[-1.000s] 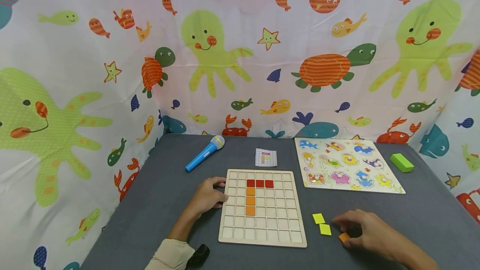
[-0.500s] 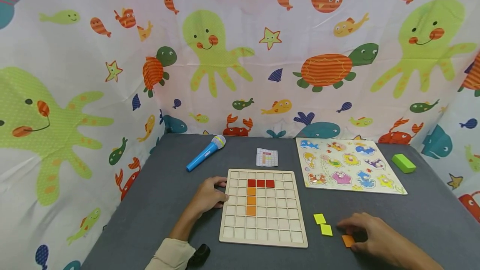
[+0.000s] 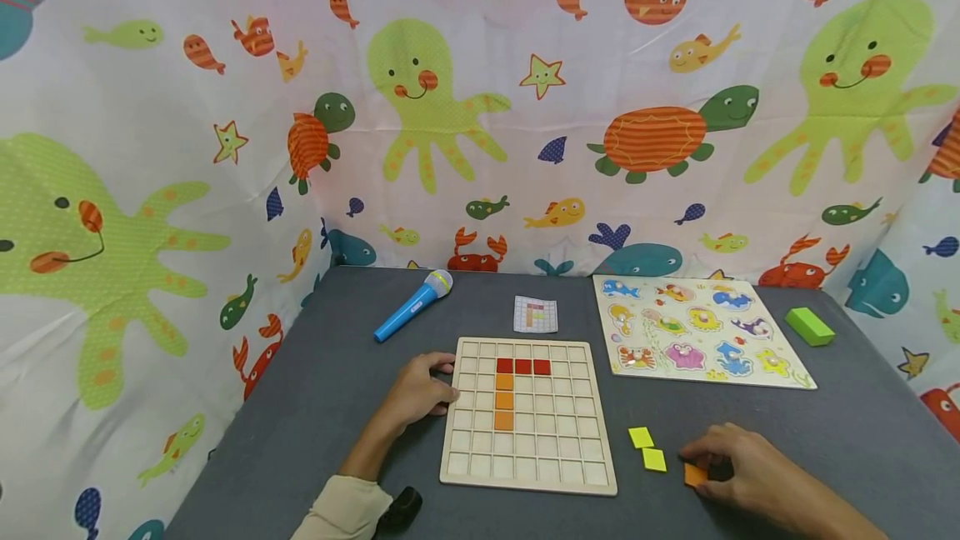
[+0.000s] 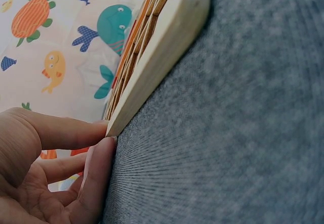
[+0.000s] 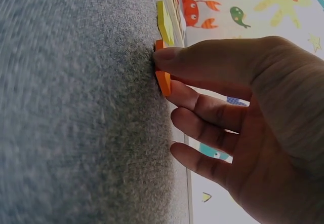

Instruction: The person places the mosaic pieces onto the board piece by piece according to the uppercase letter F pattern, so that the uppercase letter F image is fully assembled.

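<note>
A square wooden grid board (image 3: 529, 415) lies on the table, with three red tiles (image 3: 522, 367) in a row and three orange tiles (image 3: 504, 400) in a column below the leftmost red one. At its left edge, my left hand (image 3: 420, 390) holds the rim between thumb and finger; the left wrist view shows the fingertips (image 4: 104, 133) against the board's side. My right hand (image 3: 738, 469) pinches a loose orange tile (image 5: 163, 82) low at the table surface, thumb on its near side. Just left of it, two yellow tiles (image 3: 647, 448) lie with corners close together.
Behind the board lies a small card (image 3: 536, 315) printed with a coloured grid pattern. A blue toy microphone (image 3: 412, 307) is at the back left. A sea-animal puzzle board (image 3: 701, 332) and a green block (image 3: 810, 327) occupy the back right. A printed curtain (image 3: 480, 107) encloses the table.
My right hand has shifted slightly right, the orange tile sliding with it away from the yellow tiles. The left hand stays on the board's edge.
</note>
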{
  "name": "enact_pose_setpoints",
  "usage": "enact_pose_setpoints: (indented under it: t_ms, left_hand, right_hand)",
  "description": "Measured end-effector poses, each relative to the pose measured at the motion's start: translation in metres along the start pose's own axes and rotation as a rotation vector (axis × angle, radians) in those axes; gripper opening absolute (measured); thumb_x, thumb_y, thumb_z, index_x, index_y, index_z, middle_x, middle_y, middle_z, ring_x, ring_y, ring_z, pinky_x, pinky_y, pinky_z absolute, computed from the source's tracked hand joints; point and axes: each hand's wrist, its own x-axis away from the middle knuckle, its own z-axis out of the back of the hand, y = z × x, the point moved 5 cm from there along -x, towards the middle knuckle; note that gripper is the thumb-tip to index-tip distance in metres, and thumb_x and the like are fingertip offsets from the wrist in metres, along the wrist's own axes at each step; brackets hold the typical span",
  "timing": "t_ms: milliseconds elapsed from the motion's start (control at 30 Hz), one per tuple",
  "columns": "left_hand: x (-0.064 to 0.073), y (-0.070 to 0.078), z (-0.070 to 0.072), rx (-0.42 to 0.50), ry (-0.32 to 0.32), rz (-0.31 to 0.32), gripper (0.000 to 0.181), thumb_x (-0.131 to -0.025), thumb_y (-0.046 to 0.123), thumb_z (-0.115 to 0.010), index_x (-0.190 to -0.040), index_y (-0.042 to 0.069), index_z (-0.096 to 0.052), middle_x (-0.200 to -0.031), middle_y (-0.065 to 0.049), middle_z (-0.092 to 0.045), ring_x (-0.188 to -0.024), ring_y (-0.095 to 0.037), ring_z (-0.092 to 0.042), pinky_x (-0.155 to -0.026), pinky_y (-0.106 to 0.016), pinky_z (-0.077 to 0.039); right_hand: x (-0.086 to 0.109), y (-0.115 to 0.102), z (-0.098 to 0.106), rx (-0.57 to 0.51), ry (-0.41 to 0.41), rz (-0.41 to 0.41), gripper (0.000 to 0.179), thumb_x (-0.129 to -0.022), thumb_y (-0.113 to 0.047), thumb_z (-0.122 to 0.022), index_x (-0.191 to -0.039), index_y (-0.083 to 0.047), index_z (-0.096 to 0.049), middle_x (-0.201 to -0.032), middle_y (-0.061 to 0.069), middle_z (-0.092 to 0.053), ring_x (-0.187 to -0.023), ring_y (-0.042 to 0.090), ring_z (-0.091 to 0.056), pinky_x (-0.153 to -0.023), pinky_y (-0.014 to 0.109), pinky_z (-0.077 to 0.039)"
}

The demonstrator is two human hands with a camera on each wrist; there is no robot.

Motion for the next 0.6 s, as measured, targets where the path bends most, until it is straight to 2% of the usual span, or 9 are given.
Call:
enact_pose_setpoints:
  t_ms: [133,600]
  left_hand:
    - [0.0,0.0,0.0,-0.002,-0.002,0.002,0.059,-0.086,0.005,-0.079,-0.142,0.001,-0.062,-0.127,-0.015,-0.061,-0.082,-0.016,-0.07,-0.065,-0.033,-0.063]
    - [-0.002,-0.002,0.0,-0.012,0.005,0.011,0.058,-0.085,0.004,-0.079,-0.141,0.002,-0.063,-0.127,-0.014,-0.062,-0.081,-0.016,-0.068,-0.066,-0.033,-0.064]
  right_hand:
    - [-0.001,-0.001,0.0,-0.02,0.004,-0.028,0.031,-0.089,-0.028,-0.084,-0.117,-0.016,-0.078,-0.103,-0.005,-0.063,-0.085,0.0,-0.05,-0.071,0.021,-0.05]
    - [-0.012,-0.025,0.003,0.087,0.073,0.034,0.026,-0.088,-0.035,-0.085,-0.112,-0.025,-0.079,-0.1,-0.015,-0.063,-0.09,0.0,-0.051,-0.075,0.025,-0.051]
